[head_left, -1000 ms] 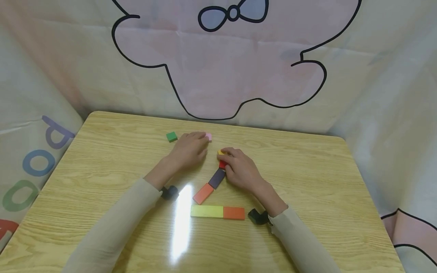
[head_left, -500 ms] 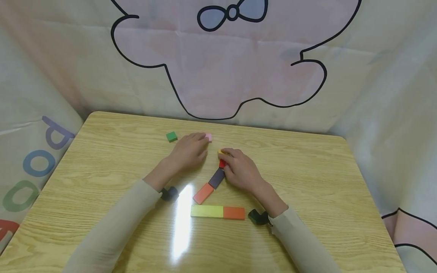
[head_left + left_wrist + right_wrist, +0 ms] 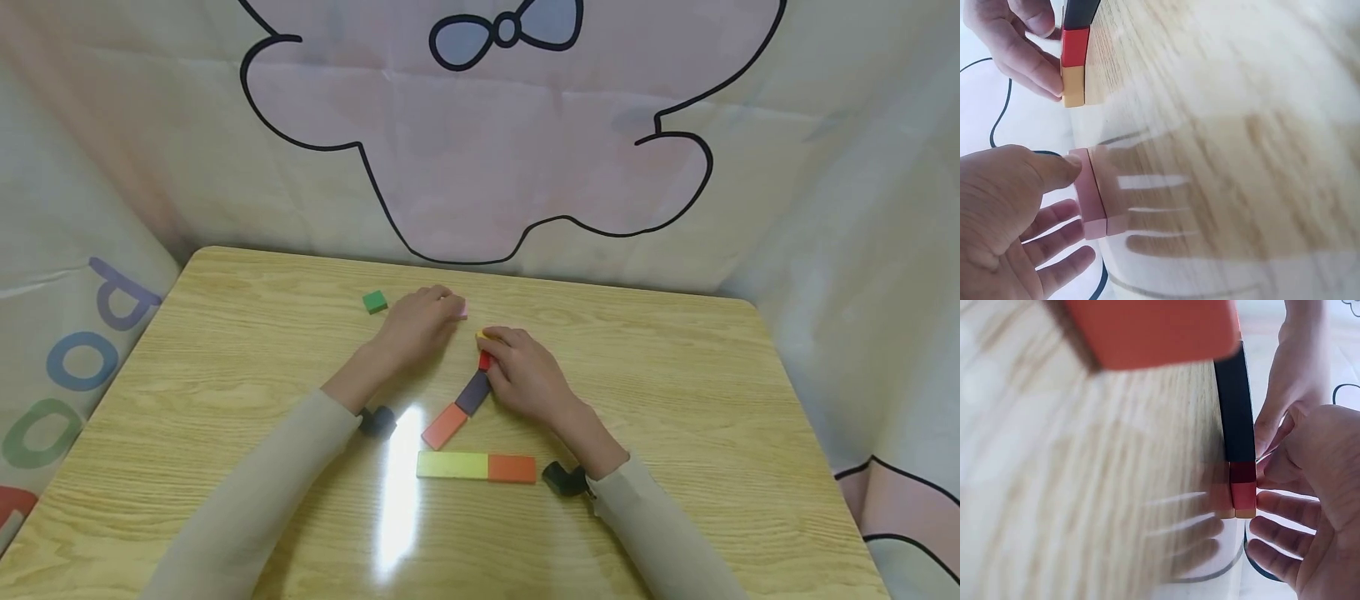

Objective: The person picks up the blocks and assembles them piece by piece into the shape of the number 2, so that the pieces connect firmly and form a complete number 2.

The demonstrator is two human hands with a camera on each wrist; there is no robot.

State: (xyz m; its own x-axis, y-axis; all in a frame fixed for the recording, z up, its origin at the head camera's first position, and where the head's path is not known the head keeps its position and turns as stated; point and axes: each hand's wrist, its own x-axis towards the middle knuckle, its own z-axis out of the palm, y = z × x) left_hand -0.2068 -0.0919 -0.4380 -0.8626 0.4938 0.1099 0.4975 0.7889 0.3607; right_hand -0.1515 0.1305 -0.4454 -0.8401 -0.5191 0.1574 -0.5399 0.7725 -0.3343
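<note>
In the head view my left hand [image 3: 418,323] covers most of a pink block [image 3: 1090,194]. The left wrist view shows its thumb on one face of that block and its fingers behind, pinching it. My right hand [image 3: 528,371] has its curled fingers at the yellow block [image 3: 1074,87], with the thumb near the adjoining red block [image 3: 1075,47]; the hand partly hides both. From the red block, a dark block [image 3: 473,392] and a salmon block [image 3: 445,426] continue the slanting row toward me. To the left of my left hand lies a green block [image 3: 375,302].
Below the slanting row, a yellow-green block [image 3: 453,465] and an orange block [image 3: 512,468] lie end to end. Everything rests on a wood-grain table [image 3: 720,417] with a bright glare strip. A printed curtain [image 3: 465,167] hangs behind the far edge.
The left fingers have shifted over the pink block, which sits slightly nearer me and is more covered. The right hand stays at the yellow and red blocks, almost still.
</note>
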